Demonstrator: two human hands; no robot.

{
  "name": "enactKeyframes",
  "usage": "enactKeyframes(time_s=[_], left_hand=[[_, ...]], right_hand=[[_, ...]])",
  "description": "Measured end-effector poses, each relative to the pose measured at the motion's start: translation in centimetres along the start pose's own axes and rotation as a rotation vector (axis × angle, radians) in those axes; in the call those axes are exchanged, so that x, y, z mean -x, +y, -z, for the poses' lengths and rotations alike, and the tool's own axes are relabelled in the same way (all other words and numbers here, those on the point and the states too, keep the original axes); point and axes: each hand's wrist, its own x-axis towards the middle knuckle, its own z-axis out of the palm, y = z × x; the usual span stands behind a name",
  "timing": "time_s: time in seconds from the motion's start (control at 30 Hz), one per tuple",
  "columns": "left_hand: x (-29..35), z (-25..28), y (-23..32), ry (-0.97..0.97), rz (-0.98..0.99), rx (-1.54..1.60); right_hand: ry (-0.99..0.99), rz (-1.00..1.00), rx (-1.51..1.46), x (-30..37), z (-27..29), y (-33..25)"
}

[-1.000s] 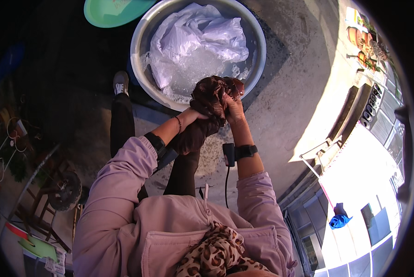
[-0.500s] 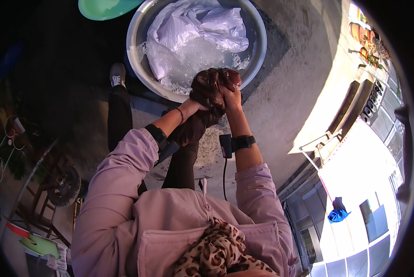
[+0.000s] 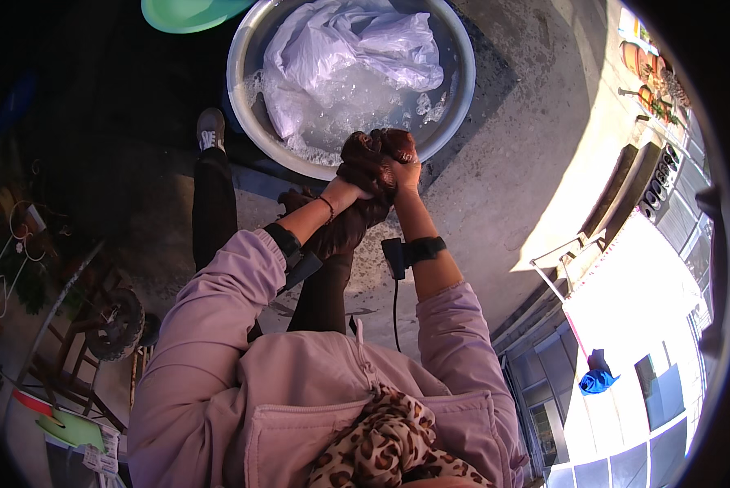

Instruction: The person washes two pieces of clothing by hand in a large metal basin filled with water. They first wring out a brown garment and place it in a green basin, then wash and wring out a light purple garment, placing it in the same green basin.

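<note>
Both of my hands are closed around a bunched, wet-looking dark brown cloth (image 3: 367, 167) at the near rim of a metal basin (image 3: 235, 93). My left hand (image 3: 346, 193) grips its lower left side, and my right hand (image 3: 406, 174) its right side, close together. A loose part of the cloth hangs toward my legs, below the left hand. The fingers are partly hidden by the folds. Inside the basin, a crinkled pale lavender sheet (image 3: 320, 57) lies in sudsy water (image 3: 345, 114); whether it is fabric or plastic, I cannot tell.
Beyond the basin at the upper left is a green tub (image 3: 187, 15). A wheeled metal frame (image 3: 114, 324) stands in shadow on the left. On the right, sunlight falls across the concrete ground (image 3: 511, 154), and a blue cloth (image 3: 598, 381) hangs by a wall.
My hands and the brown cloth have come slightly down, toward my body. The upper bunch looks more compact and twisted. The lavender sheet stays in the basin.
</note>
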Motion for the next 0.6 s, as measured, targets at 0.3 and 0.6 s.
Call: enactKeyframes(time_s=[0.3,0.6], left_hand=[[-0.4,-0.3,-0.8,-0.075,-0.093,-0.57],[1.8,1.0,1.5,0.083,-0.007,-0.149]], right_hand=[[0.176,-0.136,0.465,1.2,-1.5,1.4],[0.009,-0.376,-0.518,-0.5,1.0,1.1]])
